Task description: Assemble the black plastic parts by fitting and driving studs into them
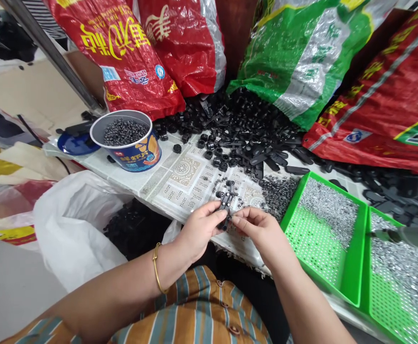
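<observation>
My left hand [204, 224], with a gold bangle at the wrist, grips a small black jointed plastic part [226, 200] with shiny metal pins or screws on its arms. The part is held above the near edge of the patterned table. Beside its lower end, my right hand [257, 227] has thumb and forefinger pinched together; whatever lies between the fingertips is too small to make out. A pile of tiny dark pieces [278, 193] lies on the table just beyond my right hand.
Green perforated trays [352, 286] of small silvery pieces stand at the right. A blue tub [133, 160] of small dark pieces is at the left. Black plastic parts [244, 124] heap up before red sacks [201, 52] and a green sack [266, 71]. A white bag [69, 220] hangs left.
</observation>
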Available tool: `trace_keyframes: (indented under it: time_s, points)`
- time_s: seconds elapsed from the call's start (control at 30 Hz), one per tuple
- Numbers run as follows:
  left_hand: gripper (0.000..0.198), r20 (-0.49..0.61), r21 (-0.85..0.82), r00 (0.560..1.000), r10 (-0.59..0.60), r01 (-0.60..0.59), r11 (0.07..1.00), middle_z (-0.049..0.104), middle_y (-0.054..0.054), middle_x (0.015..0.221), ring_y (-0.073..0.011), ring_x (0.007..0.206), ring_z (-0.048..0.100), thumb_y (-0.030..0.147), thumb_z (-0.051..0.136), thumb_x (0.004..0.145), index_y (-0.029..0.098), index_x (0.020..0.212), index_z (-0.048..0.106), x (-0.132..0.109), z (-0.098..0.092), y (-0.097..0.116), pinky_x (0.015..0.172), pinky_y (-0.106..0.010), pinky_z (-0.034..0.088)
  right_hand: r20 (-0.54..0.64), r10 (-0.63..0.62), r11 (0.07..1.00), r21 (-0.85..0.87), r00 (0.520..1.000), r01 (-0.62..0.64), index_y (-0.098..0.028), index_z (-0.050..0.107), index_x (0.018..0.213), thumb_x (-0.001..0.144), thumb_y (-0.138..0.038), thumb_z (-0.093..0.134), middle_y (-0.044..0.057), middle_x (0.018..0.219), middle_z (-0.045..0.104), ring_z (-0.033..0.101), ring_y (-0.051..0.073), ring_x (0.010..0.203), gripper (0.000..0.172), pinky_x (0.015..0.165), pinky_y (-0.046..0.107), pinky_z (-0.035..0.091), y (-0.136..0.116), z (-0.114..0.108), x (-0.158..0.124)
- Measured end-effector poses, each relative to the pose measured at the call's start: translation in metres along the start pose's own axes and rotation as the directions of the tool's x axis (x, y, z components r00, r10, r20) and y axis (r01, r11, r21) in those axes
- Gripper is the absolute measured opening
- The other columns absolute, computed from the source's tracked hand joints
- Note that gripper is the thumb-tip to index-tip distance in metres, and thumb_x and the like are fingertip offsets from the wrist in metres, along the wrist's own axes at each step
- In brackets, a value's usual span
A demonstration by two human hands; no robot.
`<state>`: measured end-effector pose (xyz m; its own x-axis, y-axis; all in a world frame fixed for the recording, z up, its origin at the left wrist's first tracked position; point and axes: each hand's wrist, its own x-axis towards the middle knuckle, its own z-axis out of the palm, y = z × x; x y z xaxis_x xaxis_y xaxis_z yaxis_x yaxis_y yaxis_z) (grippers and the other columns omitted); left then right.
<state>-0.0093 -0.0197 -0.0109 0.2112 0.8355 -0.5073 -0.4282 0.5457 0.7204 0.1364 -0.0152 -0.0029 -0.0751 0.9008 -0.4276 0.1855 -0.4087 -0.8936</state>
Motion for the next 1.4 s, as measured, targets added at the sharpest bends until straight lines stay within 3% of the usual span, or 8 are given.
trace_keyframes:
  time_s: [0.47,1.0,1.07,1.13,1.23,1.3,1.33,1.4]
  points:
    - [0.024,0.054,-0.03,0.999,0.011,-0.009,1.0,0.061,-0.005,0.089,-0.0122,0.08,0.052,0.02,0.064,0.07,0.015,0.094,0.063,-0.002,0.003,-0.002,0.073,-0.026,0.041,-0.008,-0.022,0.994,-0.108,1.0,0.021,-0.016,0.058,0.07,0.066,-0.037,0.064,-0.002,0.06,0.054,0.045,0.01,0.054,0.023,0.055,0.026,0.037,-0.006,-0.002,0.004]
    - [0.012,0.113,-0.128,0.993,-0.018,0.033,0.991,0.058,-0.002,0.079,-0.0109,0.074,0.054,0.013,0.062,0.068,0.014,0.081,0.06,-0.002,0.006,-0.002,0.072,-0.028,0.045,-0.163,-0.179,0.982,-0.081,0.97,0.168,-0.018,0.059,0.068,0.067,-0.039,0.066,0.001,0.063,0.059,0.052,0.013,0.058,0.022,0.059,0.026,0.043,0.014,0.006,-0.007]
    - [0.013,0.11,-0.165,0.993,-0.049,0.067,0.984,0.058,-0.001,0.075,-0.0103,0.069,0.054,0.012,0.063,0.067,0.014,0.079,0.058,-0.004,0.007,0.002,0.069,-0.028,0.046,-0.145,-0.14,0.988,0.042,0.98,0.147,-0.018,0.06,0.07,0.067,-0.04,0.066,0.001,0.065,0.061,0.054,0.013,0.06,0.023,0.061,0.027,0.044,0.012,0.004,-0.008]
    - [0.016,0.19,-0.215,0.975,-0.115,0.156,0.964,0.058,-0.001,0.072,-0.0104,0.064,0.055,0.012,0.063,0.066,0.015,0.081,0.058,-0.007,0.009,0.005,0.066,-0.029,0.046,-0.106,-0.046,0.963,0.26,0.993,0.073,-0.019,0.062,0.081,0.069,-0.043,0.064,0.002,0.072,0.063,0.056,0.014,0.063,0.027,0.062,0.027,0.047,0.009,0.003,-0.009]
    - [0.018,0.436,-0.22,0.877,-0.201,0.32,0.921,0.059,-0.004,0.07,-0.0121,0.062,0.058,0.016,0.062,0.066,0.012,0.083,0.06,-0.009,0.011,0.003,0.067,-0.031,0.047,0.034,0.106,0.849,0.517,0.994,-0.108,-0.019,0.062,0.094,0.068,-0.046,0.065,0.006,0.082,0.066,0.06,0.016,0.067,0.039,0.059,0.027,0.049,0.002,0.006,-0.008]
    - [0.019,0.519,-0.215,0.832,-0.194,0.347,0.913,0.06,-0.006,0.072,-0.0136,0.065,0.06,0.02,0.06,0.066,0.012,0.084,0.061,-0.007,0.011,0.0,0.069,-0.031,0.046,0.084,0.142,0.782,0.601,0.986,-0.164,-0.019,0.062,0.093,0.064,-0.046,0.068,0.009,0.088,0.067,0.063,0.02,0.075,0.04,0.06,0.029,0.051,-0.002,0.007,-0.006]
    - [0.022,0.522,-0.19,0.831,-0.19,0.331,0.924,0.061,-0.006,0.075,-0.0139,0.067,0.06,0.02,0.061,0.066,0.012,0.086,0.061,-0.006,0.01,-0.002,0.069,-0.03,0.046,0.073,0.145,0.766,0.623,0.987,-0.159,-0.02,0.062,0.09,0.061,-0.046,0.07,0.009,0.089,0.067,0.064,0.021,0.077,0.039,0.061,0.029,0.051,-0.004,0.007,-0.005]
    - [0.029,0.436,-0.052,0.881,-0.181,0.225,0.973,0.061,-0.006,0.081,-0.0128,0.066,0.059,0.021,0.064,0.064,0.014,0.092,0.062,0.001,0.007,-0.001,0.064,-0.027,0.045,-0.001,0.133,0.773,0.626,0.991,-0.103,-0.023,0.062,0.086,0.055,-0.045,0.074,0.006,0.083,0.068,0.064,0.022,0.074,0.04,0.059,0.03,0.051,-0.005,0.001,-0.001]
